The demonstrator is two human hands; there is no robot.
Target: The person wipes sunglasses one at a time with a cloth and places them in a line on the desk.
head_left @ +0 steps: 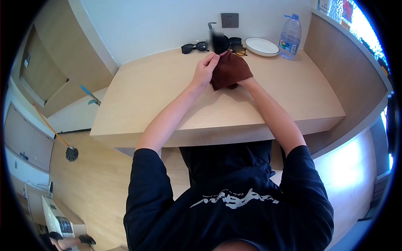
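My left hand (205,69) pinches the edge of a pair of dark sunglasses (219,42), held up over the back of the desk. Part of the sunglasses is blurred. A dark red-brown cloth (231,70) drapes over my right hand (244,82), covering its fingers, and the cloth reaches up to the lower edge of the sunglasses. Another pair of sunglasses (194,47) lies on the desk to the left. Behind the held pair, to the right, are more glasses (239,51), one with yellowish lenses, partly hidden.
A white dish (262,47) and a clear plastic bottle (290,37) stand at the back right of the desk (155,79). A wall socket (230,20) is above. A raised partition (347,62) borders the right side. A mop (71,153) and a person's leg (69,243) show at left.
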